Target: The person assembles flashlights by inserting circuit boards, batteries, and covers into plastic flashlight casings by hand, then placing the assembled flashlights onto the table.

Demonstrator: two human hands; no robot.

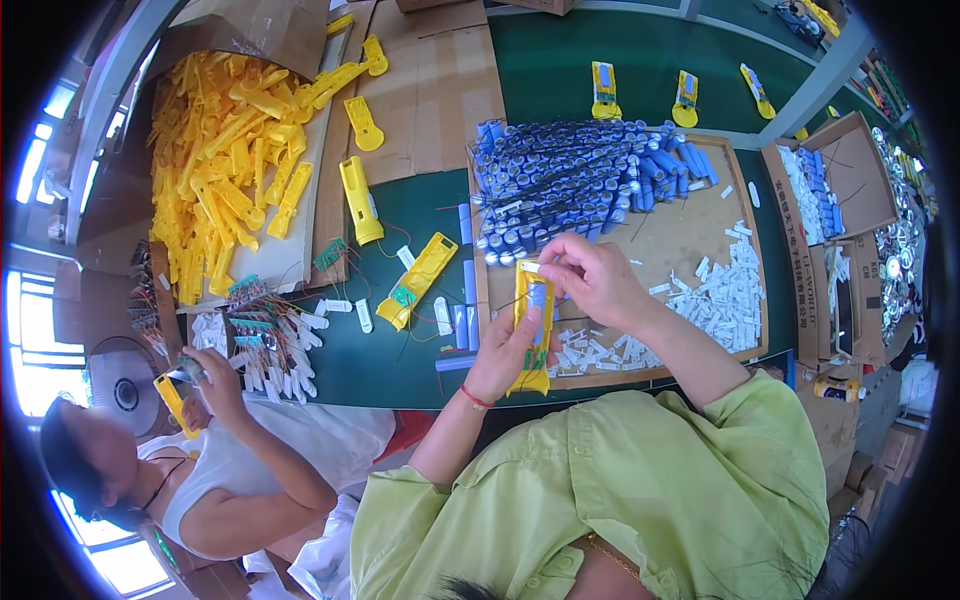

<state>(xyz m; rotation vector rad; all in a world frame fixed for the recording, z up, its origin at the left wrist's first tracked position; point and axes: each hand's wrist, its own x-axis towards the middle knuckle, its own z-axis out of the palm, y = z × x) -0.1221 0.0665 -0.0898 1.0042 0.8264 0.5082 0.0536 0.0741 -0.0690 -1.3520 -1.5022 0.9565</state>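
Note:
My left hand (497,357) is wrapped round a long yellow plastic shell (521,300), held upright in front of me at the table's near edge. Inside the shell lie a blue cylindrical battery (538,296) and, lower down, a green circuit board (540,360). My right hand (592,280) is at the shell's far end, thumb and fingers pinching a small white plastic piece (530,267) there. Its fingers partly hide that end. Just beyond both hands rises a pile of blue batteries (550,190) with black wires; small white pieces (710,305) lie scattered to the right.
Yellow shells (225,170) fill a carton at far left. Wired circuit boards (265,335) lie nearer. Another yellow shell (418,280) rests left of my hands. A co-worker (230,450) at left holds a yellow shell (172,402). An open carton (850,180) stands at right.

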